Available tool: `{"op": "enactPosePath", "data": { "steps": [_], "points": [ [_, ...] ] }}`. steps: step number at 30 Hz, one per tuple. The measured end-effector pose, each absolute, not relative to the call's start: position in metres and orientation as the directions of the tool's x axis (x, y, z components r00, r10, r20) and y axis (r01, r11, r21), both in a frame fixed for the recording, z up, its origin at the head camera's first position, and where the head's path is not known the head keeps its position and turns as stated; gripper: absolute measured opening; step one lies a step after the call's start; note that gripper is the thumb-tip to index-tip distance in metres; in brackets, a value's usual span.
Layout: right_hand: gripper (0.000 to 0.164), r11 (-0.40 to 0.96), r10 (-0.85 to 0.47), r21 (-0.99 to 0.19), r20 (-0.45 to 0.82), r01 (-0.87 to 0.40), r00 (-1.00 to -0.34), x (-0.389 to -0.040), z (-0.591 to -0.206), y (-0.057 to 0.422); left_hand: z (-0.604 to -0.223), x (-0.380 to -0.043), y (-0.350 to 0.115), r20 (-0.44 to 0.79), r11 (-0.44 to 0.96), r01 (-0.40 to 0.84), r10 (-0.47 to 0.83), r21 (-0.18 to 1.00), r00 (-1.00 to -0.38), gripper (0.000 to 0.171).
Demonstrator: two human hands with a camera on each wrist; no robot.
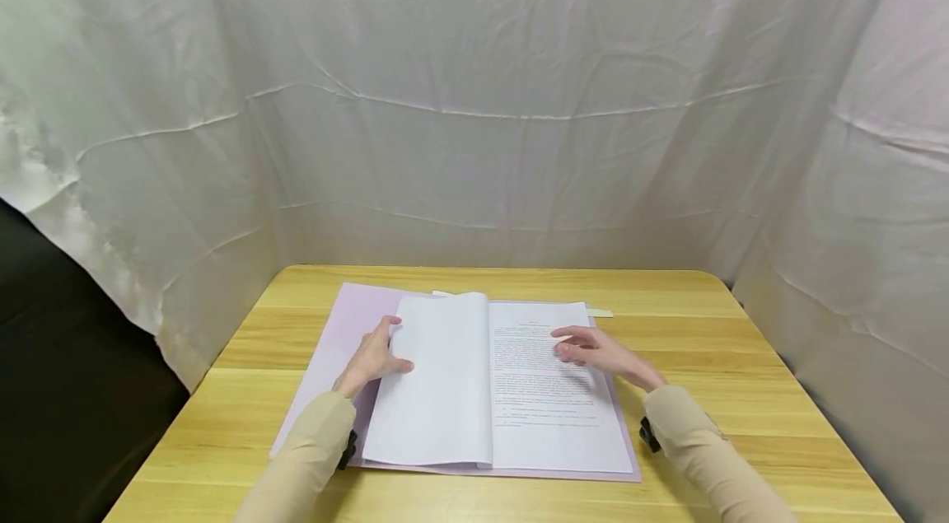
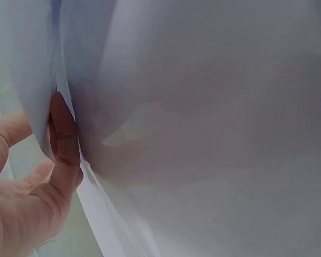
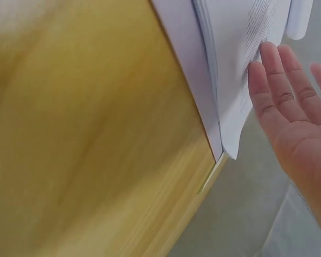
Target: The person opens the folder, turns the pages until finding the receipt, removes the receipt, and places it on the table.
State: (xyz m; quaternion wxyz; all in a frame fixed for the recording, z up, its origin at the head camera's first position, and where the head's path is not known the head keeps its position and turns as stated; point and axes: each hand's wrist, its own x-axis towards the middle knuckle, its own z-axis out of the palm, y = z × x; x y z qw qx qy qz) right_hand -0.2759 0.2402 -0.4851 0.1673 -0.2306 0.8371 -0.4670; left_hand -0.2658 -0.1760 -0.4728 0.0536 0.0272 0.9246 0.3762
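A stack of white paper lies spread like an open book on a light purple folder (image 1: 337, 342). Its left part, a blank turned sheet (image 1: 437, 383), curves up from the fold along the middle. My left hand (image 1: 374, 354) grips the left edge of this sheet, thumb on top; in the left wrist view, paper (image 2: 29, 69) passes between thumb and fingers. Lines of small print fill the right page (image 1: 549, 424). Over that page's right side is my right hand (image 1: 593, 350), its fingers (image 3: 278, 80) extended and slightly bent, gripping nothing. Whether its fingertips touch the page is unclear.
A wooden table (image 1: 741, 424) bears the folder. A pale green strip (image 1: 600, 313) sticks out at the upper right of the papers. Grey-white cloth (image 1: 519, 161) hangs behind and at both sides, with a black area (image 1: 67, 391) at the left.
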Motion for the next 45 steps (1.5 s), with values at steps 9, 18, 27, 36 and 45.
{"op": "enactPosePath", "data": {
  "steps": [9, 18, 27, 36, 45],
  "points": [
    [0.046, 0.505, -0.526, -0.829, -0.074, -0.241, -0.847, -0.287, -0.483, 0.245, -0.481, -0.267, -0.176, -0.088, 0.767, 0.016, 0.094, 0.642, -0.992, 0.081],
    [0.042, 0.611, -0.429, -0.747, -0.032, -0.263, -0.903, -0.306, -0.486, 0.25, -0.48, -0.262, -0.174, -0.062, 0.805, 0.049, 0.106, 0.591, -0.992, 0.081],
    [0.044, 0.658, -0.328, -0.709, 0.034, -0.254, -0.944, -0.328, -0.504, 0.256, -0.485, -0.266, -0.172, -0.042, 0.768, 0.157, 0.233, 0.621, -0.972, 0.079],
    [0.047, 0.686, -0.271, -0.697, 0.022, -0.209, -0.962, -0.333, -0.505, 0.254, -0.492, -0.269, -0.174, -0.075, 0.703, 0.229, 0.374, 0.673, -0.925, 0.075],
    [0.052, 0.722, -0.238, -0.671, -0.015, -0.167, -0.971, -0.34, -0.501, 0.25, -0.495, -0.267, -0.175, -0.116, 0.656, 0.251, 0.462, 0.711, -0.879, 0.065]
  ]
}}
